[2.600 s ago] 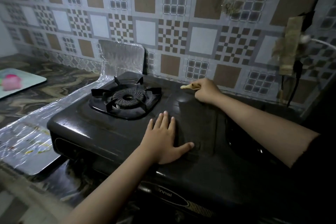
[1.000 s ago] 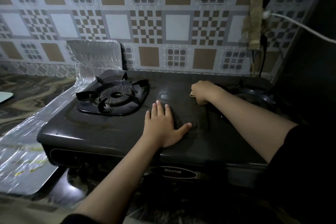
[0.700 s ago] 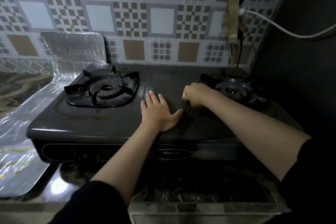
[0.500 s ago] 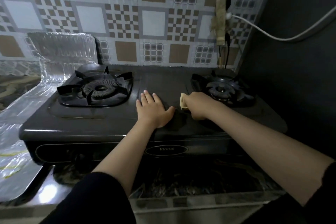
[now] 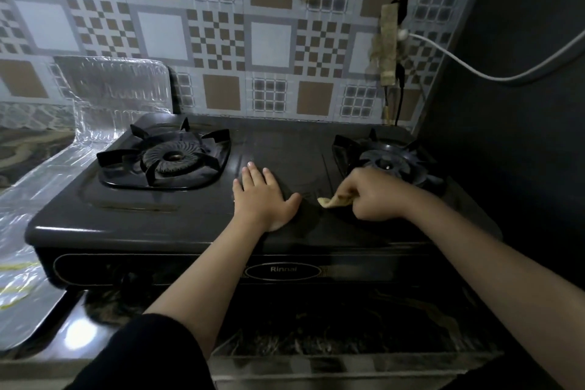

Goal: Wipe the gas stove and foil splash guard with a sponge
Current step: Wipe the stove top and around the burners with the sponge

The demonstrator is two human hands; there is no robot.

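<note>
Two burners sit on the black stove [image 5: 177,215]. Your right hand [image 5: 373,196] pinches a thin, crumpled, yellowish sponge [image 5: 332,200] against the stove top, just in front of the right burner [image 5: 387,161]. Your left hand [image 5: 262,196] lies flat, fingers spread, on the centre panel. Shiny foil splash guard [image 5: 114,89] stands behind the left burner [image 5: 167,158].

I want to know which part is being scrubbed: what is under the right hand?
The right hand grips a yellowish sponge on the stove top, beside the right burner. Only the sponge's tip shows; the rest is covered.
</note>
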